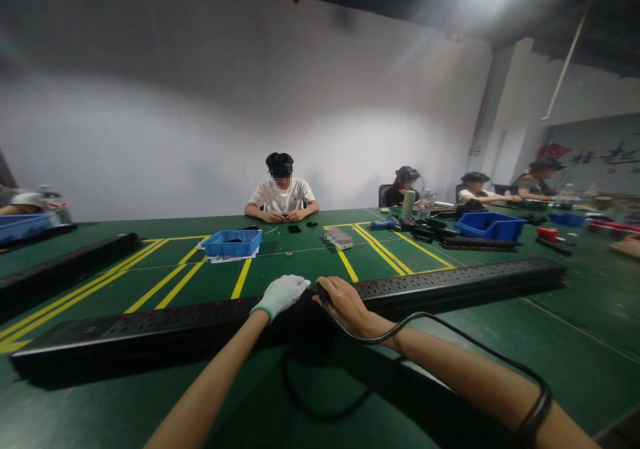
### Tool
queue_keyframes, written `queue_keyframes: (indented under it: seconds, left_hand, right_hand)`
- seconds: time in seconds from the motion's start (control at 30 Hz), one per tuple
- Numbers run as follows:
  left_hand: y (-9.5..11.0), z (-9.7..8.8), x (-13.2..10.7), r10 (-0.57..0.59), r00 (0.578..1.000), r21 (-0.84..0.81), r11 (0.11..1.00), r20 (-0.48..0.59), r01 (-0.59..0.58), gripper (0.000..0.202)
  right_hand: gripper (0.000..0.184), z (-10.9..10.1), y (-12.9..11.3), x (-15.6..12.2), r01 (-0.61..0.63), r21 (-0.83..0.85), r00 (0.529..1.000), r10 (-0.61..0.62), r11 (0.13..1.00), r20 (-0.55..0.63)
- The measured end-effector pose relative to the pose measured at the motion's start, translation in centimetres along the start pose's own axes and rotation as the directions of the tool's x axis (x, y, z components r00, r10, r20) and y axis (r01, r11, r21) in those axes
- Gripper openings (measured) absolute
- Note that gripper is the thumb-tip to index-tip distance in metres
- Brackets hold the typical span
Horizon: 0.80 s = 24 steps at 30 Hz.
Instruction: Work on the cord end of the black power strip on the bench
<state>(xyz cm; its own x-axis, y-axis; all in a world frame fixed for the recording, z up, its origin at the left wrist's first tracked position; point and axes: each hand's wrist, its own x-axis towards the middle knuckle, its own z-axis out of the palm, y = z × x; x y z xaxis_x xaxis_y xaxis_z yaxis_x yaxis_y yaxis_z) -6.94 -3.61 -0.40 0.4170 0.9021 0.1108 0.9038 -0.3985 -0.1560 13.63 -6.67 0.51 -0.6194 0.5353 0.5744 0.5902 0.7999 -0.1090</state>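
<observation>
At the far left a blue bin (pixel 24 228) stands near a clear bottle (pixel 57 206), and a dark strip (pixel 70 262) slants in over the green worktop (pixel 115 406), which bears yellow lines. A long socket strip (pixel 193 324), black with a row of red dots, lies across the foreground, its left end nearer the wearer. Beyond it sits a blue tray (pixel 233 244) holding dark pieces, with white paper under its edge. The left hand (pixel 283 296), in a pale glove, rests on the strip near its middle; its fingertips are hidden, so I cannot tell whether that grip is clasping anything. Across the worktop a person in a white shirt (pixel 281 196) has both hands together. Beside the glove, the bare right hand (pixel 345 304) has its grip closed around the end of a black cable (pixel 420 315), right at the strip; the cable curves back over the right forearm. Further right come a small blurred block (pixel 339 237), a blue tool (pixel 384 224), a green cylinder (pixel 409 205) standing upright, a larger blue bin (pixel 490 226) and a red piece (pixel 548 234), with more seated people behind.
</observation>
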Motion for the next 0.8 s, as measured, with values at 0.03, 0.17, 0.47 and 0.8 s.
queue_keyframes:
  seconds: [0.03, 0.17, 0.47, 0.8]
  left_hand:
    - [0.0, 0.0, 0.0, -0.003, 1.0, 0.002, 1.0, 0.004, 0.003, 0.039]
    - [0.3, -0.3, -0.1, -0.019, 1.0, 0.006, 1.0, 0.01, 0.019, 0.039]
    - [0.6, -0.6, -0.1, -0.024, 1.0, 0.009, 1.0, 0.011, 0.024, 0.037]
    - [0.2, 0.1, 0.0, -0.009, 1.0, 0.02, 1.0, 0.015, 0.009, 0.041]
  right_hand:
    - [0.019, 0.0, 0.1, 0.0, 0.003, 0.002, 1.0, -0.003, 1.0, 0.001]
    - [0.021, -0.1, 0.2, 0.0, -0.017, -0.001, 1.0, 0.017, 1.0, 0.014]
    - [0.027, 0.2, -0.3, -0.9, -0.055, 0.045, 0.998, 0.056, 0.997, -0.019]
    - [0.028, 0.7, -0.5, -0.3, -0.097, -0.086, 0.993, 0.09, 0.992, -0.076]
